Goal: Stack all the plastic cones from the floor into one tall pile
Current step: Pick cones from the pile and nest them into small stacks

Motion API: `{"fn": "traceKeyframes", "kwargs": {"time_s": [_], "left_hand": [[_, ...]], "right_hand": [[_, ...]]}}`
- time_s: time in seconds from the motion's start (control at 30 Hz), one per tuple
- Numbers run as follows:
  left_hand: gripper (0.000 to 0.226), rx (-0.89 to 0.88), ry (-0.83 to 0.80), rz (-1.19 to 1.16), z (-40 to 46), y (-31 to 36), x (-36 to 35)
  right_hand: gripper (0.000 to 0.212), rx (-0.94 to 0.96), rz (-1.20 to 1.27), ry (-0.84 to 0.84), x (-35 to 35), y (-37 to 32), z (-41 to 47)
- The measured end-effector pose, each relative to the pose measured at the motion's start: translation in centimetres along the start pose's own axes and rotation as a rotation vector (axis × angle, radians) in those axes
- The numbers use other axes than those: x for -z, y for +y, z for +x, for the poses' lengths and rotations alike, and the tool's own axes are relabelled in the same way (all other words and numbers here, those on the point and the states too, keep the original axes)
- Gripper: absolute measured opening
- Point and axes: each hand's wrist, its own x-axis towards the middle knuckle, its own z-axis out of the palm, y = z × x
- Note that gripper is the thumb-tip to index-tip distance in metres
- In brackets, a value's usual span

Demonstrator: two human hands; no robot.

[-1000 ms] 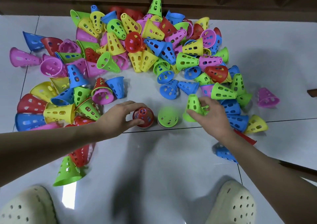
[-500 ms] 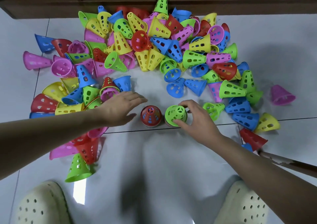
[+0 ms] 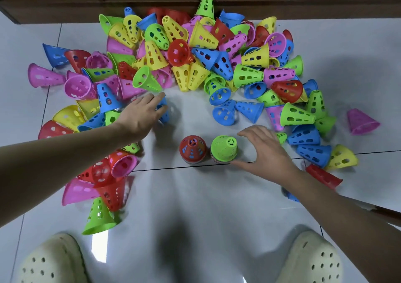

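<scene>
Head view: our right hand [image 3: 268, 152] has let go, fingers spread, right of the green-topped stack [image 3: 223, 148]; our left hand [image 3: 143, 114] has reached up-left, fingers curling onto a blue cone [image 3: 163, 109]. Most cones remain scattered.

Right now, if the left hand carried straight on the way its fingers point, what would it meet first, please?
The left hand already reaches the blue cone; beyond it probably the green cone, though depth is unclear.
</scene>
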Motion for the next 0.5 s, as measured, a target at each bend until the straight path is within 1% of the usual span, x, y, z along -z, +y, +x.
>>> {"fn": "traceKeyframes", "kwargs": {"time_s": [0.07, 0.17, 0.3, 0.43, 0.5], "left_hand": [[0.066, 0.005, -0.020, 0.021, 0.4, 0.0, 0.2], [0.068, 0.009, -0.051, -0.023, 0.9, 0.0, 0.6], [0.070, 0.056, -0.068, -0.163, 1.3, 0.2, 1.2], [0.064, 0.125, -0.095, -0.389, 1.2, 1.1, 1.0], [0.062, 0.126, -0.112, -0.441, 1.1, 1.7, 0.8]], "right_hand": [[0.079, -0.011, -0.085, -0.023, 0.3, 1.4, -0.1], [0.085, -0.091, -0.116, -0.032, 0.6, 3.5, -0.6], [0.087, -0.215, -0.173, -0.111, 0.4, 5.8, -1.6], [0.091, -0.331, -0.229, -0.195, 0.1, 6.5, -2.1], [0.090, -0.375, -0.240, -0.208, 0.1, 6.6, -2.2]]}}
